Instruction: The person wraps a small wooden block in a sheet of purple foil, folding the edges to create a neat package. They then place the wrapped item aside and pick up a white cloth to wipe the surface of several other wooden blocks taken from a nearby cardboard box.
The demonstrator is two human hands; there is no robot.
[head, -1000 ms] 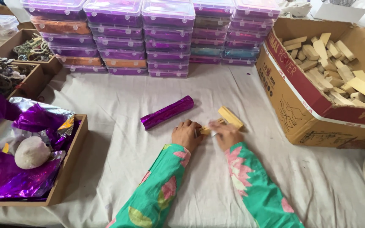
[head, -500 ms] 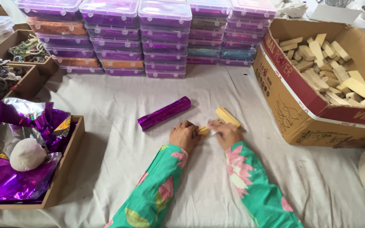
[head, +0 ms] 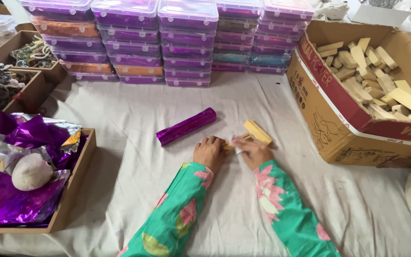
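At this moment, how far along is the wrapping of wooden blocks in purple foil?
Looks done: one purple foil-wrapped roll lies finished on the white cloth. In hand: the left hand and right hand press together on a bare wooden block, no foil on it yet. Left: the cardboard box holds many unwrapped blocks, and purple foil sheets fill the tray.

- Roll (head: 186,126) — glossy purple foil, crinkly shine.
- Blocks (head: 258,132) — pale bare wood, matt, smooth-cut.
- Tabletop (head: 134,119) cover — white cloth, matt and creased.
- Box (head: 338,121) — brown cardboard, dull.
- Stacked cases (head: 186,14) — clear glossy plastic.
- Sleeves (head: 177,219) — soft printed green cloth.
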